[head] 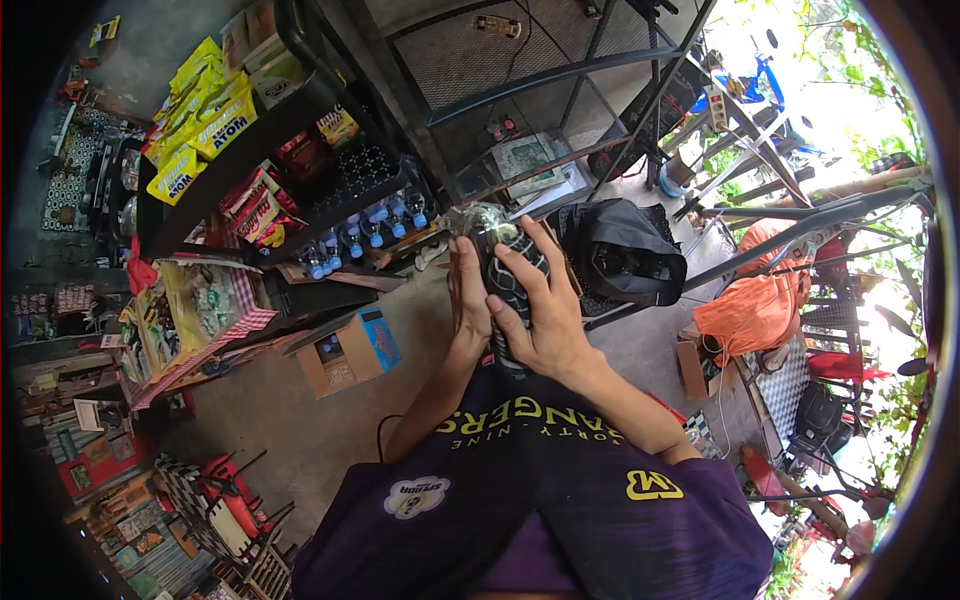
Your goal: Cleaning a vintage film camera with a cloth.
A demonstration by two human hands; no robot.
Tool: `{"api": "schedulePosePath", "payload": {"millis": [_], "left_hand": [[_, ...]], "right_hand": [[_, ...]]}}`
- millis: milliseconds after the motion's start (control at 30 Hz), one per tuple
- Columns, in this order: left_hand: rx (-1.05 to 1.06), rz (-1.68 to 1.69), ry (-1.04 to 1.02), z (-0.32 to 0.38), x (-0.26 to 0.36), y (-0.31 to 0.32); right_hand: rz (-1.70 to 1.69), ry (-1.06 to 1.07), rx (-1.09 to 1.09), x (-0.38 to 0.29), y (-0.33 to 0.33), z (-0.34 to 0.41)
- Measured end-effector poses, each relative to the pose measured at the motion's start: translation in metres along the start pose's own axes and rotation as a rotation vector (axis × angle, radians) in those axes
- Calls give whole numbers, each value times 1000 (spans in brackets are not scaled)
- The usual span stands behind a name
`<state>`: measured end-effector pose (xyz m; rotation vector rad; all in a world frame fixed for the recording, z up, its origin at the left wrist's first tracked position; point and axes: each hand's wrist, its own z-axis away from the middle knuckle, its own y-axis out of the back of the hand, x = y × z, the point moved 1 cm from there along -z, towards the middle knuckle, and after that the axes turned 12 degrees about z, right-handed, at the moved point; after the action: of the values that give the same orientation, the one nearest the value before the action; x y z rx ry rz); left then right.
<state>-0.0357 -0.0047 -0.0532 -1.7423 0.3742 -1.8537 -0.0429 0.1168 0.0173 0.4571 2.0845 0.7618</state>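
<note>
A long, dark bundle with a pale net-like pattern (517,274) is held upright before my chest, between both hands. Crumpled clear plastic (480,216) shows at its top end. My left hand (470,300) presses along its left side. The fingers and thumb of my right hand (541,304) spread over its right side and front. What the bundle is made of cannot be told. Its lower end comes close to my dark shirt (525,450).
A black shelf (225,169) with yellow snack packets (225,124) and small bottles (375,229) stands on the left. Below it is an open cardboard box (345,360). A black bag (626,251) lies right of my hands, a metal mesh rack (540,67) ahead, orange cloth (750,311) farther right.
</note>
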Motion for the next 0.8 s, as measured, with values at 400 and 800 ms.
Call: {"api": "schedulePosePath", "payload": {"millis": [400,800], "left_hand": [[-72,391,84,-2,-33,27],[10,-382,-200,6,-21,14]], "right_hand": [[11,-27,-76,-7,5,-7],[73,-58,-88,-9,12,-21]]}}
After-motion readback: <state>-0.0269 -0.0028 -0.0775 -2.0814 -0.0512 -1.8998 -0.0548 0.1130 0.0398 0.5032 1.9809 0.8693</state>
